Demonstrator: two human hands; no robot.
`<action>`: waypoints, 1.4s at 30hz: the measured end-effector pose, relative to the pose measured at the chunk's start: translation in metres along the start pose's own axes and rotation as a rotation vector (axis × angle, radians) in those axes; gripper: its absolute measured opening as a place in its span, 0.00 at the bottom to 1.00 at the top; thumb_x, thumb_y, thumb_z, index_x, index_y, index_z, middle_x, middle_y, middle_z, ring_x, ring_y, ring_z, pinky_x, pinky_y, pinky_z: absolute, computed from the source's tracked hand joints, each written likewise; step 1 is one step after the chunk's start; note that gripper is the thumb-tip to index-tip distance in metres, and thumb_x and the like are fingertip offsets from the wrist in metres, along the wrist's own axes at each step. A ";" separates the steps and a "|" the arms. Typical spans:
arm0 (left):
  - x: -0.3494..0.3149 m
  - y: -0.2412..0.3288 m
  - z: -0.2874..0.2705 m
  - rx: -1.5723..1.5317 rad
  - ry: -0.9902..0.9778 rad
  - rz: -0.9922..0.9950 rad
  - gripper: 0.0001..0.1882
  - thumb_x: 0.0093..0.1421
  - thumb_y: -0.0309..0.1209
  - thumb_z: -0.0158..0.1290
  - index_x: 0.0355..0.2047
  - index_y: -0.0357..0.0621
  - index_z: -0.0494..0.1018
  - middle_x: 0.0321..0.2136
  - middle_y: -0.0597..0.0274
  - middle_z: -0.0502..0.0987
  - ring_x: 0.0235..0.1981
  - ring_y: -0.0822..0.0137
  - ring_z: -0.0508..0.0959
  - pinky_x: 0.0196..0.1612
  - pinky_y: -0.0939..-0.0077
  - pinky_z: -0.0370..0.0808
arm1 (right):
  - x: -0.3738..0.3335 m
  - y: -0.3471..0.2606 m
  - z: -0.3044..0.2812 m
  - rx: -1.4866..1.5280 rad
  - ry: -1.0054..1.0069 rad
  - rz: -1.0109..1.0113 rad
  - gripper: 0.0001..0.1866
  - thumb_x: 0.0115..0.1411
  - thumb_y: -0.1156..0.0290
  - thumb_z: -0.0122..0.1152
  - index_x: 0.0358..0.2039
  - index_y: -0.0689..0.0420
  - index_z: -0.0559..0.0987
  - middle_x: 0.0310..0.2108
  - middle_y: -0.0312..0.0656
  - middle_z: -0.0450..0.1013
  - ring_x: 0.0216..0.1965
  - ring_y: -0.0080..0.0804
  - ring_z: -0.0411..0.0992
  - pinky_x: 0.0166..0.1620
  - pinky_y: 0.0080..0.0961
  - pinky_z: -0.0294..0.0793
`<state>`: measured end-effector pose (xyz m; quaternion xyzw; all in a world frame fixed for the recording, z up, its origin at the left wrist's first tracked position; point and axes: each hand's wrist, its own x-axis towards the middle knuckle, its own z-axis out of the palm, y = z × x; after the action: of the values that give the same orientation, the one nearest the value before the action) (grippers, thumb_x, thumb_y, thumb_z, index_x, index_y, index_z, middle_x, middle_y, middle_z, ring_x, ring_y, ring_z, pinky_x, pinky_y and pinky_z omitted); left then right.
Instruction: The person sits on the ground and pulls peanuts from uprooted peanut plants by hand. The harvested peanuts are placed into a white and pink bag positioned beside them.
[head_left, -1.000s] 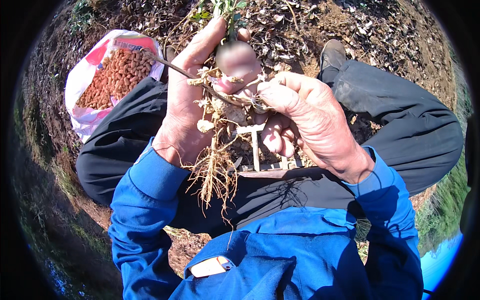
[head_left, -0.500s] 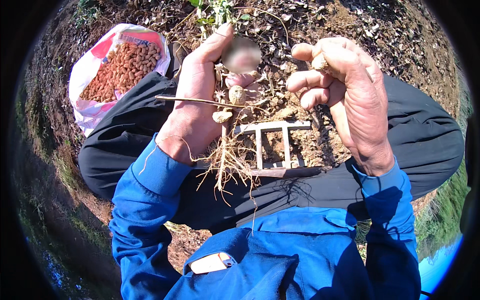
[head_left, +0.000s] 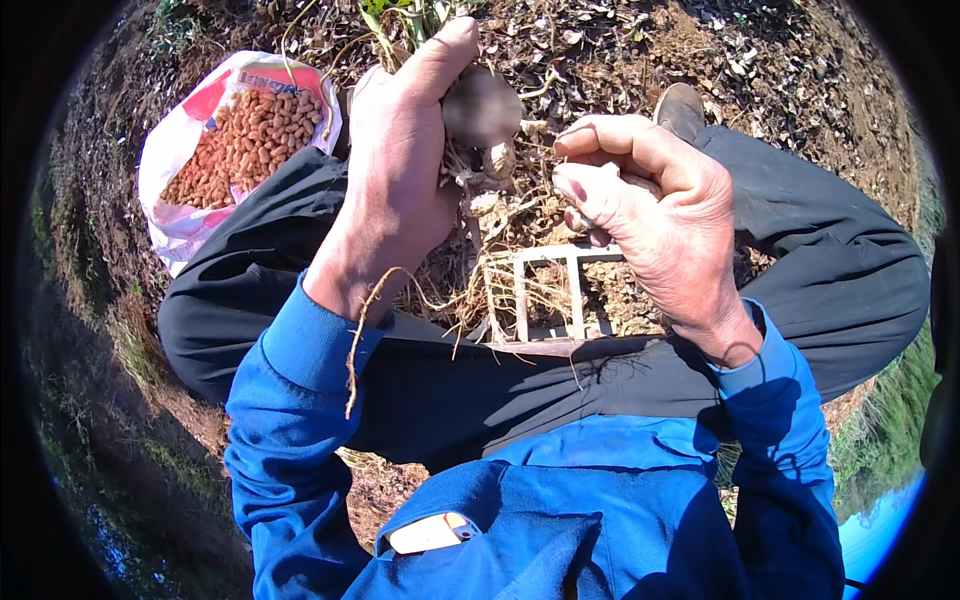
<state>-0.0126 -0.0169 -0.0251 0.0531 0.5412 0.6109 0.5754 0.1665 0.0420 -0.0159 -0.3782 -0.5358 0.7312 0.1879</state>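
Note:
My left hand (head_left: 395,160) is closed around the stems of a peanut plant (head_left: 478,205), with leaves at the top of the view and thin roots hanging below. A pale peanut pod (head_left: 498,160) hangs beside that hand's fingers. To its right is my right hand (head_left: 650,205), its fingers curled and thumb drawn in. Part of a peanut shows between those fingers; how many the palm holds is hidden. A blurred patch covers some of the left fingertips.
A white and pink bag (head_left: 158,165) full of peanuts (head_left: 250,145) stands at the left, beside my bent knee. Between my legs, a slatted wooden frame (head_left: 575,290) lies over soil. Dry leaves litter the ground ahead. A pale phone-like object (head_left: 430,533) sticks out of my pocket.
My right hand has moved left and its fingers have curled in further. The plant has turned in my left hand; its roots have swung, and one long root now hangs by my left wrist.

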 end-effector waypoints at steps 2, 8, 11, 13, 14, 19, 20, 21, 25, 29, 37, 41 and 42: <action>0.002 -0.001 -0.002 -0.190 0.025 -0.122 0.15 0.66 0.42 0.50 0.31 0.43 0.73 0.21 0.64 0.75 0.20 0.74 0.75 0.23 0.80 0.73 | -0.003 0.003 0.002 0.007 -0.057 -0.032 0.10 0.57 0.80 0.63 0.41 0.63 0.79 0.32 0.33 0.75 0.32 0.13 0.70 0.34 0.11 0.71; -0.004 -0.006 0.019 -0.138 0.177 -0.232 0.15 0.66 0.42 0.48 0.31 0.42 0.72 0.22 0.66 0.73 0.24 0.73 0.73 0.28 0.78 0.73 | -0.004 0.007 0.014 -0.179 -0.035 -0.294 0.19 0.54 0.79 0.66 0.47 0.63 0.77 0.43 0.44 0.78 0.41 0.27 0.78 0.43 0.22 0.79; -0.006 -0.010 0.011 -0.107 0.135 -0.209 0.14 0.66 0.41 0.48 0.34 0.42 0.73 0.24 0.65 0.75 0.25 0.71 0.75 0.30 0.75 0.76 | -0.001 0.013 0.014 -0.180 -0.081 -0.240 0.19 0.53 0.77 0.67 0.47 0.62 0.78 0.42 0.46 0.78 0.40 0.32 0.79 0.42 0.24 0.79; -0.008 -0.011 0.016 -0.132 0.127 -0.204 0.14 0.66 0.40 0.48 0.36 0.41 0.73 0.26 0.63 0.77 0.25 0.70 0.77 0.31 0.73 0.77 | -0.003 0.012 0.011 -0.269 -0.161 -0.301 0.21 0.54 0.82 0.64 0.50 0.64 0.76 0.45 0.45 0.76 0.43 0.28 0.77 0.46 0.24 0.78; -0.009 -0.012 0.017 -0.145 0.125 -0.201 0.14 0.66 0.39 0.48 0.37 0.41 0.73 0.27 0.63 0.77 0.26 0.69 0.78 0.31 0.72 0.78 | -0.003 0.010 0.009 -0.313 -0.203 -0.331 0.22 0.55 0.85 0.62 0.51 0.64 0.75 0.46 0.45 0.76 0.45 0.25 0.75 0.48 0.23 0.78; -0.011 -0.012 0.022 -0.084 0.214 -0.203 0.12 0.64 0.36 0.49 0.38 0.38 0.72 0.26 0.59 0.77 0.23 0.68 0.79 0.26 0.71 0.79 | -0.001 0.009 0.007 -0.535 -0.167 -0.359 0.20 0.54 0.85 0.63 0.49 0.63 0.77 0.44 0.43 0.76 0.43 0.23 0.76 0.46 0.22 0.79; -0.012 -0.011 0.021 -0.085 0.210 -0.200 0.12 0.64 0.36 0.49 0.37 0.39 0.72 0.26 0.59 0.77 0.23 0.68 0.78 0.25 0.71 0.78 | -0.002 0.009 0.008 -0.461 -0.168 -0.308 0.20 0.54 0.85 0.62 0.49 0.64 0.76 0.43 0.43 0.76 0.42 0.23 0.76 0.46 0.22 0.79; -0.011 -0.013 0.019 -0.086 0.206 -0.199 0.12 0.64 0.36 0.49 0.36 0.39 0.72 0.26 0.59 0.77 0.22 0.68 0.78 0.25 0.72 0.78 | -0.004 0.009 0.009 -0.386 -0.169 -0.252 0.19 0.54 0.85 0.62 0.48 0.64 0.76 0.43 0.42 0.76 0.42 0.23 0.76 0.46 0.22 0.78; -0.006 -0.017 0.018 -0.104 0.202 -0.225 0.13 0.65 0.37 0.49 0.31 0.40 0.72 0.25 0.60 0.76 0.20 0.70 0.76 0.23 0.74 0.77 | -0.005 0.012 0.011 -0.290 -0.081 -0.194 0.16 0.53 0.81 0.64 0.43 0.63 0.76 0.38 0.42 0.77 0.36 0.25 0.78 0.41 0.20 0.78; -0.010 -0.017 0.009 -0.160 0.117 -0.228 0.12 0.68 0.38 0.47 0.38 0.42 0.72 0.29 0.63 0.77 0.25 0.71 0.78 0.31 0.74 0.79 | -0.002 0.015 0.012 -0.491 0.001 -0.478 0.16 0.50 0.79 0.65 0.42 0.61 0.77 0.34 0.41 0.78 0.30 0.27 0.79 0.34 0.20 0.79; -0.011 -0.005 0.013 -0.251 0.321 -0.271 0.18 0.69 0.46 0.41 0.28 0.49 0.64 0.20 0.71 0.66 0.17 0.78 0.64 0.18 0.84 0.65 | 0.013 0.011 -0.009 -0.529 0.288 -0.480 0.10 0.53 0.81 0.65 0.35 0.61 0.74 0.22 0.31 0.71 0.19 0.14 0.68 0.23 0.13 0.70; -0.004 -0.003 -0.011 -0.617 -0.127 -0.254 0.17 0.70 0.44 0.40 0.31 0.44 0.64 0.22 0.68 0.65 0.21 0.74 0.65 0.22 0.80 0.65 | 0.005 -0.008 -0.003 0.283 -0.005 0.286 0.10 0.59 0.75 0.61 0.40 0.63 0.74 0.24 0.34 0.73 0.19 0.14 0.69 0.21 0.13 0.70; 0.001 -0.002 -0.015 -0.664 -0.307 -0.263 0.17 0.70 0.43 0.38 0.33 0.44 0.65 0.24 0.67 0.67 0.23 0.74 0.67 0.24 0.78 0.67 | 0.005 -0.004 -0.005 0.441 -0.078 0.383 0.11 0.60 0.74 0.59 0.42 0.64 0.72 0.24 0.38 0.73 0.20 0.18 0.72 0.20 0.15 0.74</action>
<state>-0.0218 -0.0256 -0.0327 -0.1153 0.2238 0.6588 0.7090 0.1666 0.0503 -0.0143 -0.3940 -0.2898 0.8661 0.1033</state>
